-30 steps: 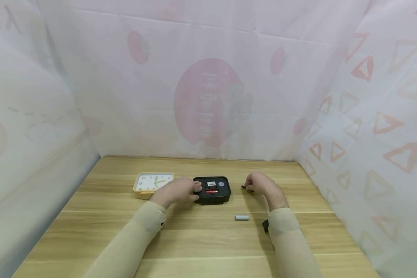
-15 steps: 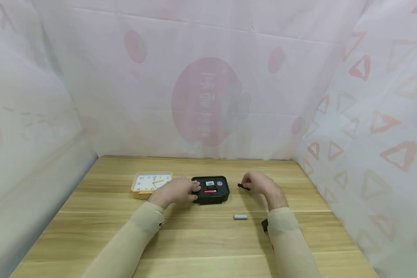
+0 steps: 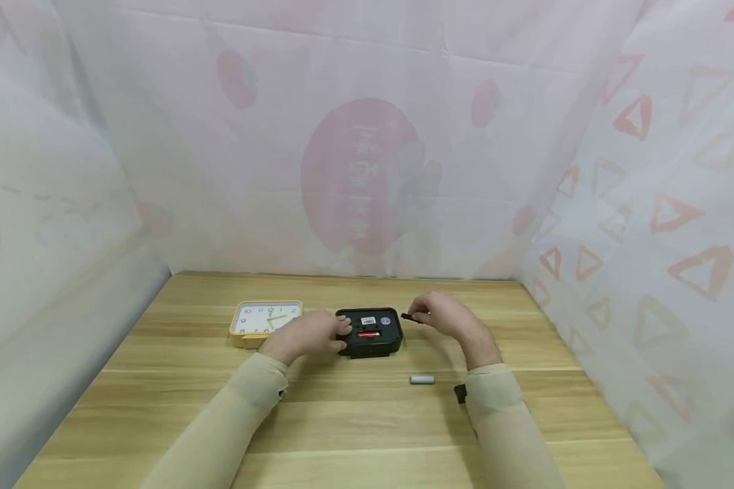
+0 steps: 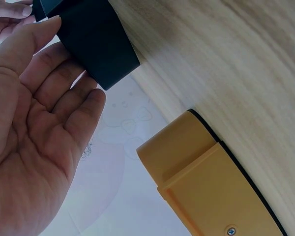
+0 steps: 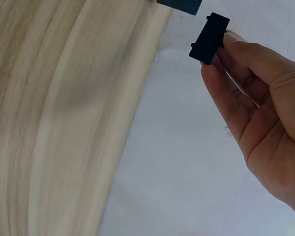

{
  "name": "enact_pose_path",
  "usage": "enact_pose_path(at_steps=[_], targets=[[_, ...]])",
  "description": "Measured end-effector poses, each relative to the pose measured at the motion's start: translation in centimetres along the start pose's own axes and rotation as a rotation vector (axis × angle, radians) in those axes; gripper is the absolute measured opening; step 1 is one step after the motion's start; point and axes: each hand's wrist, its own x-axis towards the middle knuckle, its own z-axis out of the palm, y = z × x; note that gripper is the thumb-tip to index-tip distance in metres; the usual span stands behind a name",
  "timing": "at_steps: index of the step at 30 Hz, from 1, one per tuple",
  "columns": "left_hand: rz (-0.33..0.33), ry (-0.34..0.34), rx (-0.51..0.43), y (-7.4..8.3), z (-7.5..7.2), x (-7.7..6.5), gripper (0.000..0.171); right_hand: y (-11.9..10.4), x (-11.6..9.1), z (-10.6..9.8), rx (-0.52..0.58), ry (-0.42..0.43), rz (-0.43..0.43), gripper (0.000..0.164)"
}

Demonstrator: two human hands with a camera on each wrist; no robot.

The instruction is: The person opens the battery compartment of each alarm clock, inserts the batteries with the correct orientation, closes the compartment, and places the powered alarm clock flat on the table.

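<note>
A black clock (image 3: pixel 374 345) lies face down on the table, its back turned up, with a red battery (image 3: pixel 369 333) in the compartment. My left hand (image 3: pixel 310 335) holds the clock by its left end, thumb at the near corner and fingers over the edge; the left wrist view shows the dark casing (image 4: pixel 96 42) against these fingers. Between right thumb and fingers, my right hand (image 3: pixel 449 318) pinches a small black battery cover (image 5: pixel 210 38). Two little tabs stick out along one side of it. In the head view the cover is raised just right of the clock, apart from it.
Left of the black clock, a yellow clock (image 3: pixel 268 319) lies face up, partly behind my left hand. A grey battery (image 3: pixel 421 379) lies nearer me, right of centre. A dark object (image 3: pixel 461 393) shows beside my right sleeve. Printed cloth (image 3: pixel 367 176) encloses the table (image 3: pixel 342 421).
My right hand has lifted the battery cover and brought it leftward, close to the black clock's right edge. The left hand keeps its place on the clock.
</note>
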Motion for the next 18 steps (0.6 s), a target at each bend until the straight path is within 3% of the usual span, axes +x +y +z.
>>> enact_pose_path(at_steps=[18], targets=[[-0.022,-0.002,-0.005,0.0,-0.1,0.0,0.048,-4.3,1.0,1.5,-0.141,0.034,-0.126,0.013]])
